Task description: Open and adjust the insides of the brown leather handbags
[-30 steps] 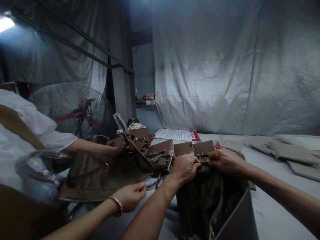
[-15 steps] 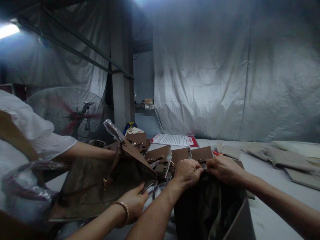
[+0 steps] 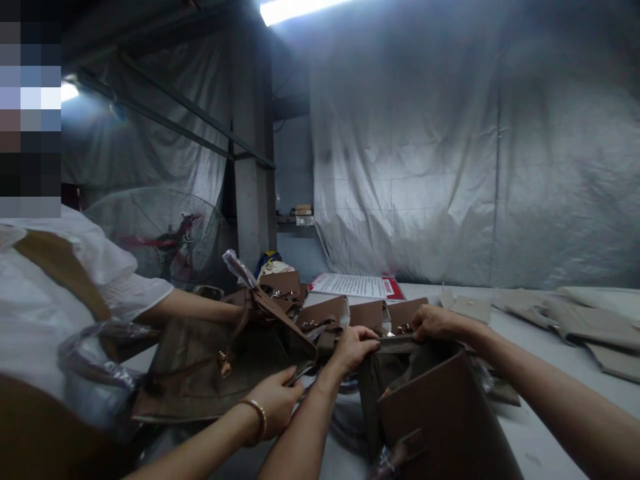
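Note:
In front of me stands a brown handbag (image 3: 450, 413) with its mouth open, showing a dark olive lining. My left hand (image 3: 354, 348) is closed on the far left part of its rim, thumb and fingers pinching the edge. Along the same rim, further right, my right hand (image 3: 434, 323) grips with bent fingers. A plastic-wrapped strap or handle (image 3: 397, 460) hangs at the bag's near side. Just left of my forearm, a co-worker's hand with a bracelet (image 3: 275, 403) holds the edge of another olive and brown handbag (image 3: 200, 373), tilted, its handle wrapped in plastic.
Beyond my hands, several brown handbags (image 3: 367, 317) stand in a row on the white table (image 3: 555, 407). A printed sheet with red edges (image 3: 350, 285) lies behind them. Flat grey-beige pieces (image 3: 585, 323) lie at the right. A large fan (image 3: 170, 233) stands behind the co-worker.
My hands have moved apart along the bag's rim, the left one leftward. The bag has turned and opened, its brown panel now facing me. The co-worker's bag has barely moved.

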Action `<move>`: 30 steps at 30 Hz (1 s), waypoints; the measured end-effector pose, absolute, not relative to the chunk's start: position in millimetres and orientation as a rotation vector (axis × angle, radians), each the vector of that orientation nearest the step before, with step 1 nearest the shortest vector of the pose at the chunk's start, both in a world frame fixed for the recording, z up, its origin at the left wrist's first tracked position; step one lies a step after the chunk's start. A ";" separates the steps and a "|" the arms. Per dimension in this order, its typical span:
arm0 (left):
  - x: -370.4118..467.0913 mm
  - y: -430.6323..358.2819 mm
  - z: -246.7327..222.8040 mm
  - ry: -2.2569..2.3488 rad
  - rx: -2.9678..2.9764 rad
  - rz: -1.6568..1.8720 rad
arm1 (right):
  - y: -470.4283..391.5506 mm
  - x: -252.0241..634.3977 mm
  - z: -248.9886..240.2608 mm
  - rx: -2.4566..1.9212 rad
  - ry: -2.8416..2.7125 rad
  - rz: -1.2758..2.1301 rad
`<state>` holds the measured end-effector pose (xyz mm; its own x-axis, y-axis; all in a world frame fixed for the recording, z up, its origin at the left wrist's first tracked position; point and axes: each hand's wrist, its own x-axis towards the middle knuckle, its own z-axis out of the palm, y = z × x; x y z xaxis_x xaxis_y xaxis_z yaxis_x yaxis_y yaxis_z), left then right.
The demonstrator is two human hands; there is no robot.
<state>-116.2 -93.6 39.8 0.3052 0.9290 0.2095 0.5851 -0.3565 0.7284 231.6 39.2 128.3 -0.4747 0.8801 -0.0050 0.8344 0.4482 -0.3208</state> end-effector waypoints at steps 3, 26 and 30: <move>-62.1 -65.3 53.3 1.406 1.849 1.009 | 38.9 230.2 127.2 -1.516 -2.532 0.448; 8.4 16.8 36.7 1.297 1.711 1.222 | 40.2 231.6 121.9 -1.488 -2.527 0.465; 8.0 10.6 42.2 1.367 1.810 1.193 | 40.9 231.3 121.0 -1.513 -2.524 0.449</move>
